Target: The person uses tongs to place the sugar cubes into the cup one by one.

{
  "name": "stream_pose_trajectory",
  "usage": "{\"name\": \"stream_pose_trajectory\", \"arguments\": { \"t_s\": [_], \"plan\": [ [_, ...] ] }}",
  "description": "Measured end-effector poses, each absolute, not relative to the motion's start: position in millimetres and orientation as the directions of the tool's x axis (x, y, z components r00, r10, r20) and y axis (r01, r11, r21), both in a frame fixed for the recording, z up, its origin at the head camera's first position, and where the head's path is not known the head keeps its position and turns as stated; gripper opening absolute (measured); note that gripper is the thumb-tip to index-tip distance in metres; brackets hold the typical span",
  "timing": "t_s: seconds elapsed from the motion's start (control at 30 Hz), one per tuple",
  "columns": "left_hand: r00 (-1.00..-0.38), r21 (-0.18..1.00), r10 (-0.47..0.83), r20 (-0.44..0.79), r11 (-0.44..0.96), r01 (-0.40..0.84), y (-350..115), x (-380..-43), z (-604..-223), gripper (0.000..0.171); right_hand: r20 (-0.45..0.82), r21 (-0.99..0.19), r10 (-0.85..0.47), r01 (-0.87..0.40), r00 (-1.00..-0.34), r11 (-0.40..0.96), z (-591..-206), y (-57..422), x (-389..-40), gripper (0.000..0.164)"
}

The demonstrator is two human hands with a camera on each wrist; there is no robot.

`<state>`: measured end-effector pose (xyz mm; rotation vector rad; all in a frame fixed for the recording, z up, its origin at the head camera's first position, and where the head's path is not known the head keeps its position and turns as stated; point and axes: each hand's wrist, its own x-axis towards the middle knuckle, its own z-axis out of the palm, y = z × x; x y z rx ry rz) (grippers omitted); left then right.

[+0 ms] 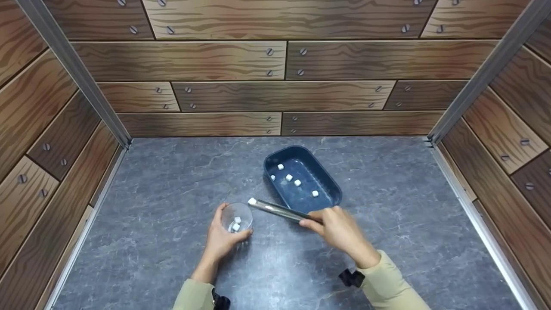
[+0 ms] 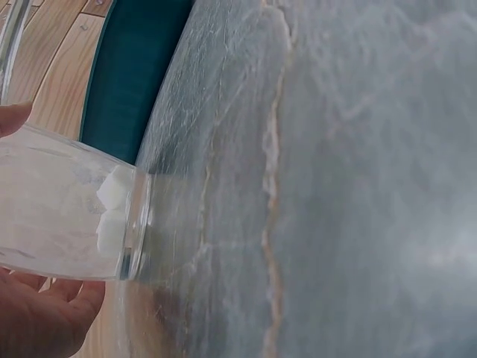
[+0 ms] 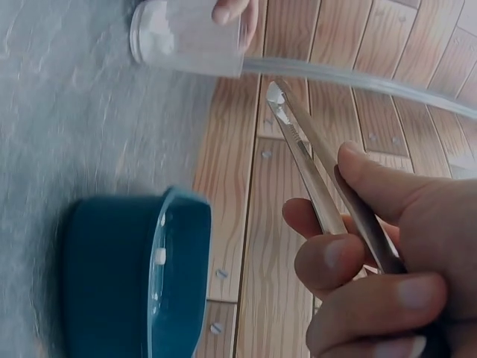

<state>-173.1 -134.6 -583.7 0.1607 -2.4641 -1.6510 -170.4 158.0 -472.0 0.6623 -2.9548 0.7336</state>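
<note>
In the head view, the metal tongs [image 1: 280,211] lie in the grip of the right hand [image 1: 340,228], near the centre of the frame. Their jaws are closed on one white cube [image 1: 252,201], which is at the upper right of the clear cup [image 1: 234,209], just beside its rim. The left hand [image 1: 221,239] is curled around this cup, with thumb on the right side of it; the two hands are apart from each other. At least two white cubes [image 1: 236,227] lie on the cup bottom.

The tongs pass close to the lower left edge of the blue container [image 1: 325,175], in which five small cubes [image 1: 297,183] are scattered. The grey tabletop [image 1: 163,202] stretches widely from the cup to the left wood-patterned wall [image 1: 51,159], and also from the container to the right wall [image 1: 508,146].

The long axis of the tongs runs from lower right to upper left, the tips pointing left. The cup's mouth faces up.
</note>
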Motion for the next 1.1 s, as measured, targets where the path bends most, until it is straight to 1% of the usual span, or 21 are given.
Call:
{"name": "stream_pose_trajectory", "arguments": {
  "t_s": [0.13,0.23,0.33,0.5,0.53,0.6,0.7,0.8,1.03,1.1],
  "plan": [
    [-0.978,0.926,-0.190,0.086,0.377,0.009,-134.9,-173.2,-583.4,0.103,0.135,-0.416,-0.431,-0.446,-0.892,0.793,-474.2,152.0,-168.5,0.037],
    [-0.979,0.928,-0.186,0.088,0.373,0.013,-134.8,-173.2,-582.9,0.101,0.150,-0.391,-0.434,-0.457,-0.888,0.799,-475.9,150.7,-168.5,0.042],
    [-0.980,0.930,-0.179,0.091,0.368,0.019,-134.7,-173.7,-582.7,0.100,0.151,-0.380,-0.422,-0.447,-0.894,0.810,-476.9,152.2,-169.6,0.040],
    [-0.982,0.926,-0.171,0.080,0.377,0.010,-134.7,-173.8,-582.5,0.099,0.120,-0.372,-0.426,-0.439,-0.897,0.818,-478.3,158.7,-172.6,0.029],
    [-0.982,0.925,-0.170,0.078,0.380,0.008,-134.9,-173.9,-582.8,0.099,0.114,-0.369,-0.428,-0.438,-0.897,0.820,-478.8,160.4,-173.3,0.028],
    [-0.983,0.925,-0.168,0.076,0.379,0.007,-135.0,-173.9,-583.3,0.099,0.106,-0.358,-0.425,-0.433,-0.899,0.827,-479.7,164.0,-174.2,0.033],
    [-0.983,0.926,-0.169,0.074,0.378,0.004,-134.8,-174.0,-583.3,0.100,0.111,-0.349,-0.395,-0.408,-0.912,0.843,-481.5,170.0,-176.5,0.043],
    [-0.983,0.927,-0.169,0.064,0.375,-0.004,-134.6,-173.5,-582.4,0.100,0.125,-0.341,-0.352,-0.374,-0.928,0.863,-482.3,176.5,-179.7,0.047],
    [-0.985,0.932,-0.166,0.049,0.361,-0.015,-134.7,-172.6,-581.8,0.101,0.121,-0.323,-0.273,-0.298,-0.954,0.899,-484.6,193.8,-189.7,0.038],
    [-0.985,0.933,-0.166,0.049,0.359,-0.014,-134.8,-172.4,-581.8,0.100,0.123,-0.305,-0.245,-0.271,-0.962,0.913,-485.8,198.5,-192.4,0.041]
  ]
}}
